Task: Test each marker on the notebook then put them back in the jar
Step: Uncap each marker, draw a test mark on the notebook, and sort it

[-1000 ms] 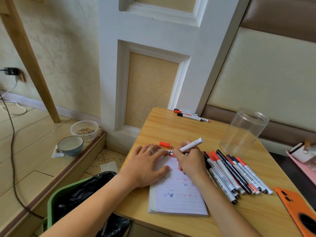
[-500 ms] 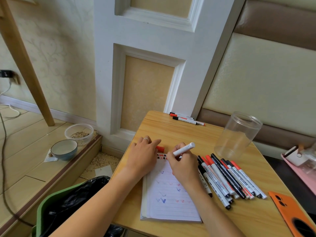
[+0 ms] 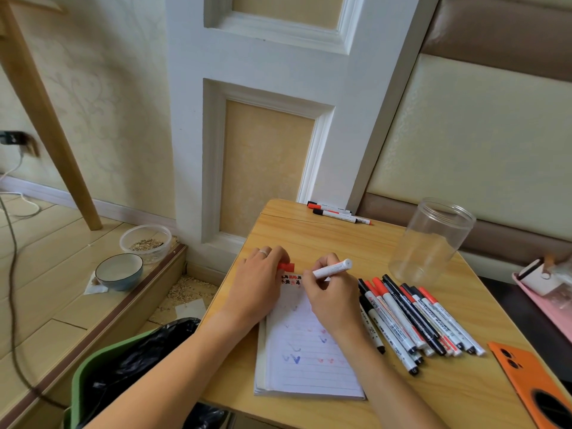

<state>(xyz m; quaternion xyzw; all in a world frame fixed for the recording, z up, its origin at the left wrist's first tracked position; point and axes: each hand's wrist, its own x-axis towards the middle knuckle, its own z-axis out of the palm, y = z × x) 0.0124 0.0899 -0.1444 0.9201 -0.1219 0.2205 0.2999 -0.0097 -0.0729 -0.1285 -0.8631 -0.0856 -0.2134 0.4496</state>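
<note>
My right hand (image 3: 332, 300) grips a white marker (image 3: 331, 269) with its tip down near the top of the lined notebook (image 3: 306, 363), which carries blue and red test marks. My left hand (image 3: 259, 280) lies on the notebook's upper left corner, its fingertips at the marker's red cap (image 3: 286, 266); whether they pinch the cap I cannot tell. A row of several red and black capped markers (image 3: 414, 317) lies to the right of the notebook. The clear jar (image 3: 431, 239) stands upright and empty at the back right.
Three more markers (image 3: 339, 213) lie at the wooden table's (image 3: 325, 239) far edge. An orange phone (image 3: 538, 385) sits at the front right, a pink tray (image 3: 554, 308) beyond the right edge. A green bin with a black bag (image 3: 123, 376) stands left of the table, two bowls (image 3: 119, 270) on the floor.
My left hand slid up from the notebook page to the red cap at the top corner. The right hand kept the marker near the top of the page.
</note>
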